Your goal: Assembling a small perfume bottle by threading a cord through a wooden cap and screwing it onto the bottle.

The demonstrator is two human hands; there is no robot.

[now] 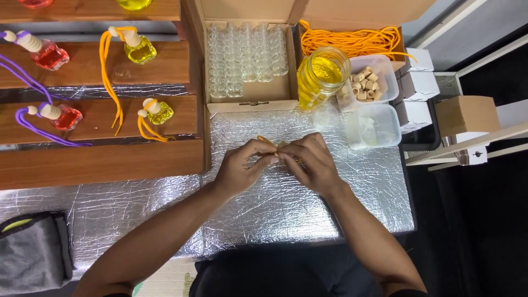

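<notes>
My left hand (243, 166) and my right hand (311, 162) meet over the middle of the foil-covered table (286, 209). Between their fingertips they pinch an orange cord (265, 139) and a small pale object that the fingers mostly hide. A loop of the cord shows above my left fingers. Both hands are closed on it.
A cardboard box of small clear glass bottles (246, 58) stands behind the hands. Right of it are a jar of yellow liquid (320, 76), a tub of wooden caps (367, 81), an empty tub (374, 126) and orange cords (352, 39). Finished bottles lie on wooden boards (99, 159) at left.
</notes>
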